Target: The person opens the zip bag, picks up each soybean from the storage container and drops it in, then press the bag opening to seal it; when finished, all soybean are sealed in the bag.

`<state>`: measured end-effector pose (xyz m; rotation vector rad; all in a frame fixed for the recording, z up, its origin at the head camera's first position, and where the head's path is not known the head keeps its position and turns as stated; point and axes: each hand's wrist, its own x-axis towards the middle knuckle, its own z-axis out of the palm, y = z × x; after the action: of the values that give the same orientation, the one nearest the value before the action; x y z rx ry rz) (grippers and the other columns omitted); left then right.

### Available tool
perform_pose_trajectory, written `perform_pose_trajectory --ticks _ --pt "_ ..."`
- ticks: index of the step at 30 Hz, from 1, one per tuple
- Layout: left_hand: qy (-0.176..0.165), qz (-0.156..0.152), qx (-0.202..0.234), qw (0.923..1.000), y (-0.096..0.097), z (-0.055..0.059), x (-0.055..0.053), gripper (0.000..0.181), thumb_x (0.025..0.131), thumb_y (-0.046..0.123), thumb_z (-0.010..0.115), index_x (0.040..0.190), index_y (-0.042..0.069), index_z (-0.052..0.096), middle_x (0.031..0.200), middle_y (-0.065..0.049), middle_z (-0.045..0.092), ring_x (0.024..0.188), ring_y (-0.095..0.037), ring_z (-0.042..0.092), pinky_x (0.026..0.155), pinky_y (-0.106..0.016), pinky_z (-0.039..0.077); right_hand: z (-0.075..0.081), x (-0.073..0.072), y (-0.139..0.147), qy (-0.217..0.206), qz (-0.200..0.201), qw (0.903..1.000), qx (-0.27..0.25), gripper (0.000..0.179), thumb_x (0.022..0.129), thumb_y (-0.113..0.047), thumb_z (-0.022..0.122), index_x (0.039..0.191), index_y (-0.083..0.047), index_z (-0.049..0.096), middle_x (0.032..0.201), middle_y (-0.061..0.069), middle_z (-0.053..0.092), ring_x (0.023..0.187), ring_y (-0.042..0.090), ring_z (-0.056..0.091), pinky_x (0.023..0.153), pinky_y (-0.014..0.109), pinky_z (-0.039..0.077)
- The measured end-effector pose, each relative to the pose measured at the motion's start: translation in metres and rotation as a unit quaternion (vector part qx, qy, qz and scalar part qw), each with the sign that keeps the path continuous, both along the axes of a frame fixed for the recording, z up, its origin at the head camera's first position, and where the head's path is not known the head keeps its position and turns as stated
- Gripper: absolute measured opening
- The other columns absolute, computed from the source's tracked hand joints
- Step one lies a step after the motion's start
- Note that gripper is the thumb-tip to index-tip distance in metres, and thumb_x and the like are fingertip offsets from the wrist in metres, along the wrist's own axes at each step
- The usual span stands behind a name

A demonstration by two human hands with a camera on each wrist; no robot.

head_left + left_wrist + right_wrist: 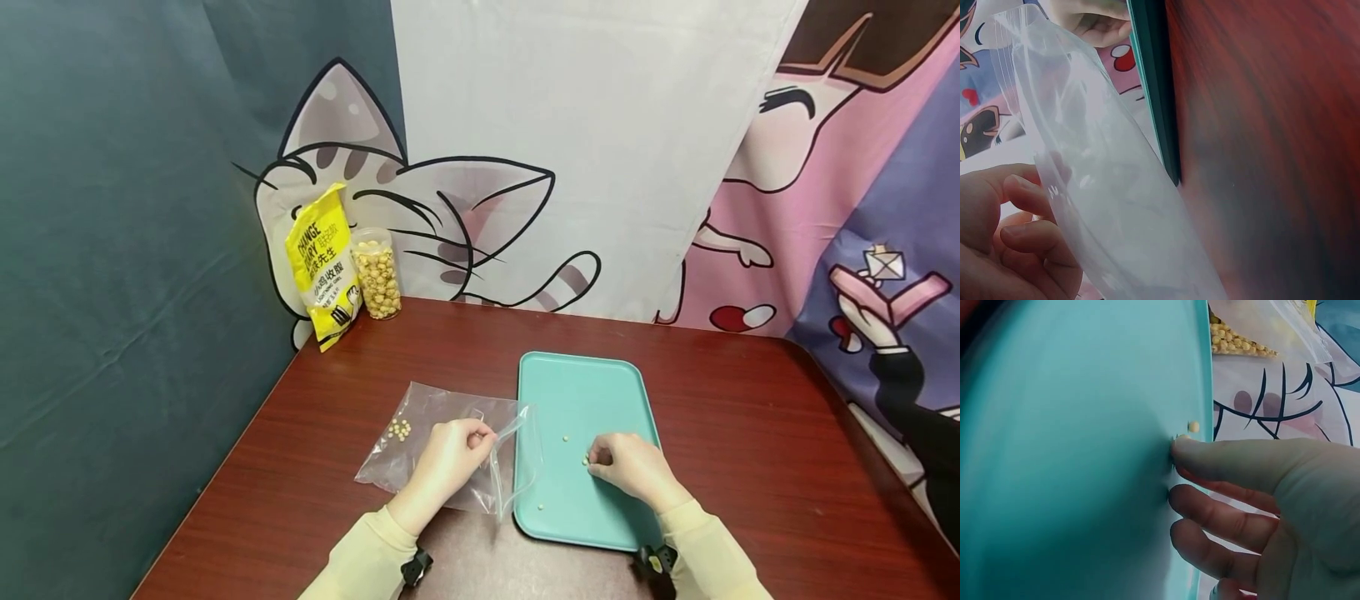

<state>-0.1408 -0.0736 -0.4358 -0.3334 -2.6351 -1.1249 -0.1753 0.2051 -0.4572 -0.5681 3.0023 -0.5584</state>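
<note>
A clear zip-lock bag (465, 408) lies on the table, its mouth standing up over the tray's left edge; several small pale-yellow beans (399, 429) are inside it. My left hand (453, 450) pinches the bag near its mouth between thumb and fingers. In the left wrist view the bag's film (1104, 162) rises beside the curled fingers (1035, 240). Over the teal tray (581, 383), my right hand (633, 467) pinches at a bean with thumb and fingertips. Another bean (1194, 427) sits right by the thumb tip; others, such as one bean (541, 507), lie apart on the tray.
At the table's back left stand a yellow printed packet (324, 267) and a clear tub (377, 275) full of pale-yellow round pieces. A cartoon-print curtain (600, 100) hangs behind the reddish-brown table (735, 433).
</note>
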Motion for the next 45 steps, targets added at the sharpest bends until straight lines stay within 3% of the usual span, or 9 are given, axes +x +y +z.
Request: perform_pose_trajectory --ticks 9,17,23,31,45 --pt "-0.002 0.0 0.001 1.0 0.0 0.0 -0.001 0.01 0.083 0.01 0.064 0.076 0.012 0.07 0.053 0.012 0.053 0.046 0.004 0.038 0.048 -0.017 0.035 0.008 0.004 -0.005 0.005 0.0 0.9995 -0.03 0.019 0.077 -0.018 0.076 0.07 -0.025 0.06 0.065 -0.015 0.053 0.061 0.003 0.047 0.058 0.027 0.039" --pt "-0.002 0.002 -0.003 1.0 0.0 0.0 -0.001 0.009 0.083 0.01 0.065 0.076 0.012 0.071 0.053 0.012 0.053 0.046 0.003 0.038 0.048 -0.017 0.035 0.017 0.009 -0.019 0.046 0.034 0.996 -0.068 0.019 0.077 -0.017 0.076 0.072 -0.028 0.061 0.064 -0.019 0.051 0.059 -0.002 0.044 0.056 0.021 0.038" --pt "0.0 0.004 -0.005 1.0 0.001 0.0 -0.001 0.01 0.083 0.01 0.065 0.075 0.012 0.071 0.053 0.011 0.052 0.046 0.003 0.037 0.047 -0.017 0.035 0.026 0.014 -0.032 0.07 0.077 0.9893 -0.102 0.007 0.081 -0.02 0.073 0.079 -0.022 0.067 0.067 -0.019 0.053 0.06 -0.004 0.045 0.056 0.02 0.039" --pt "0.0 0.003 -0.005 1.0 0.001 -0.001 -0.001 0.009 0.083 0.01 0.065 0.076 0.012 0.071 0.053 0.011 0.052 0.046 0.003 0.037 0.047 -0.016 0.034 0.034 0.019 -0.047 0.074 0.124 0.9804 -0.133 0.007 0.082 -0.018 0.073 0.081 -0.021 0.067 0.07 -0.018 0.054 0.063 -0.003 0.048 0.057 0.02 0.041" --pt "-0.003 -0.006 -0.001 1.0 0.004 -0.002 -0.002 0.01 0.083 0.009 0.065 0.076 0.012 0.071 0.053 0.012 0.05 0.046 0.005 0.036 0.047 -0.017 0.035 0.034 0.017 -0.056 0.073 0.147 0.9737 -0.159 0.008 0.08 -0.013 0.074 0.087 -0.013 0.069 0.07 -0.015 0.056 0.062 -0.003 0.048 0.057 0.019 0.043"
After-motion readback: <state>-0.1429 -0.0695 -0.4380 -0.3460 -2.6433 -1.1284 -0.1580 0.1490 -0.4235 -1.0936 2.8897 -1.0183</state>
